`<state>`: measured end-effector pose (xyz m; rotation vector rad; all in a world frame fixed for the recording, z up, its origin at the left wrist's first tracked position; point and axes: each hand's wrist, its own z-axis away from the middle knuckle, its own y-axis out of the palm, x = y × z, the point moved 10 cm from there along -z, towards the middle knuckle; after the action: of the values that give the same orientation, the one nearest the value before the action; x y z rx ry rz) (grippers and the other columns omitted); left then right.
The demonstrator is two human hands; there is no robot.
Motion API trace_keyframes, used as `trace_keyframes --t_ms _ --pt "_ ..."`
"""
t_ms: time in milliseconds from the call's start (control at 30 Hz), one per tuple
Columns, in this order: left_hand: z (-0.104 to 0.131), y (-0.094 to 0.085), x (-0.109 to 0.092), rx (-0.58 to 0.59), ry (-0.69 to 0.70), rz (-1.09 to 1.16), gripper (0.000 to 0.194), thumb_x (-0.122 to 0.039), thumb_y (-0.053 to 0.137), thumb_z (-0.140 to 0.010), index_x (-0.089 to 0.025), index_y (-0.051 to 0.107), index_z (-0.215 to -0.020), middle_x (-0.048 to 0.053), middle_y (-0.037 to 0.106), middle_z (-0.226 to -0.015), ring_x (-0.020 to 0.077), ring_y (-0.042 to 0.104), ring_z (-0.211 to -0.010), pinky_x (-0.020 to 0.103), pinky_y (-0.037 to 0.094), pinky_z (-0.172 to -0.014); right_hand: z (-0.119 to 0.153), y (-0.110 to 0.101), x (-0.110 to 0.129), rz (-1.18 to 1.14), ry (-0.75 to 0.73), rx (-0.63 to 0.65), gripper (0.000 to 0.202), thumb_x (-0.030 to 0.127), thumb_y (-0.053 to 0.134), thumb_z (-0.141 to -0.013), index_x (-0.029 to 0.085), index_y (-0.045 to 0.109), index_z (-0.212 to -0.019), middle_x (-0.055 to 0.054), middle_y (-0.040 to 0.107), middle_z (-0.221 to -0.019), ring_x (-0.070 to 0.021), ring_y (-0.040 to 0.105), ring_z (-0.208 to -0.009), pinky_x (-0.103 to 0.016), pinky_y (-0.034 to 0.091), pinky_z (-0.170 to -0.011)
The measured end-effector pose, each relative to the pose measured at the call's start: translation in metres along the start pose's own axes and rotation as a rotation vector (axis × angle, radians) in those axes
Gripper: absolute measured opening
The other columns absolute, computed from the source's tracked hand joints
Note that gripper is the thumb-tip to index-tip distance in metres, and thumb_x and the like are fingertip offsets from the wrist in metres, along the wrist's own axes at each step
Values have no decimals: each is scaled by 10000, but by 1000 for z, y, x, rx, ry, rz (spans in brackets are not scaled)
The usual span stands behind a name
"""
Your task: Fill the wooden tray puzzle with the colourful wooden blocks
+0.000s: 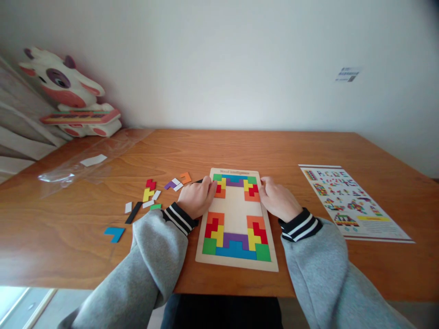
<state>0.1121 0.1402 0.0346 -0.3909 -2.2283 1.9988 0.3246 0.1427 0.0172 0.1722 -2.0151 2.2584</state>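
Note:
A pale wooden puzzle board (236, 208) lies in front of me with coloured block pieces filling its two ends; its middle is bare wood. My left hand (197, 200) grips the board's left edge, fingers curled and thumb over the rim. On the opposite edge my right hand (278, 199) is closed in the same way, its fingertips partly hidden. A dark piece (198, 181) shows just behind my left hand. Loose pieces lie left of the board, among them an orange piece (185, 177), a black bar (133, 213) and a blue corner piece (115, 234).
A printed pattern sheet (356, 205) lies at the right on the wooden table (260, 148). At the back left stand a cow-shaped toy keyboard (80, 117) and a clear plastic bag (73, 173). A small label (348, 74) is on the wall.

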Motion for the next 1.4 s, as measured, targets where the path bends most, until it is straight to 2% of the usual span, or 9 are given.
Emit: trace_keyframes --t_ms 267,433,667,900,1033,1133,1267,1333,1400 --pt "2 0 0 9 -18 -126 365 -362 226 -1032 -173 524 -938 106 694 -722 257 698 -668 286 422 -541 3 0 7 46 2 -17 409 380 231 -1034 152 489 -1255 -181 740 -911 -331 724 -888 -383 473 -711" --pt "1 2 -4 0 30 -47 329 -337 250 -1036 -176 512 -918 106 698 -775 247 696 -727 300 452 -591 3 -1 6 18 6 -22 439 422 224 -1032 156 489 -1259 -173 744 -936 -325 722 -906 -374 479 -710" --pt "0 2 -5 -8 29 22 293 -303 261 -1039 -172 506 -946 108 703 -876 253 685 -860 338 494 -727 1 -3 7 -22 -16 -79 530 474 196 -1030 133 416 -1371 -188 738 -1022 -334 718 -938 -396 502 -732" --pt "1 -3 0 -5 -11 60 266 -351 330 -1027 -180 523 -962 82 704 -900 234 681 -852 318 487 -713 -4 3 0 -54 -17 -79 555 528 192 -1017 170 442 -1360 -164 742 -1050 -329 715 -970 -407 514 -763" --pt "0 -12 8 -89 -30 108 240 -379 393 -1006 -191 525 -938 65 695 -883 223 674 -832 308 477 -699 -5 3 -2 -77 4 -78 572 530 181 -1015 164 450 -1362 -168 745 -1026 -339 714 -968 -417 514 -764" --pt "2 -19 7 -167 0 133 200 -356 430 -990 -194 525 -921 54 686 -877 212 663 -830 305 474 -714 -6 3 -3 -79 15 -77 578 526 184 -1014 155 450 -1368 -178 744 -1019 -345 713 -961 -422 512 -757" --pt "12 -37 9 -296 34 174 165 -346 498 -953 -195 534 -899 43 668 -857 198 643 -817 296 474 -717 -8 3 -8 -94 16 -97 586 533 209 -1010 143 448 -1376 -179 740 -1030 -342 710 -962 -409 507 -730" --pt "23 -49 21 -352 22 190 171 -356 509 -946 -197 541 -891 39 662 -845 189 635 -803 292 476 -721 -10 2 -11 -113 21 -119 579 539 242 -1006 139 464 -1361 -158 746 -994 -330 714 -931 -390 500 -696" --pt "37 -60 42 -370 9 185 171 -360 512 -937 -199 549 -895 40 664 -856 190 633 -816 296 481 -741 -9 -3 -11 -127 18 -164 535 520 303 -1001 142 491 -1329 -125 747 -945 -311 715 -880 -367 487 -659"
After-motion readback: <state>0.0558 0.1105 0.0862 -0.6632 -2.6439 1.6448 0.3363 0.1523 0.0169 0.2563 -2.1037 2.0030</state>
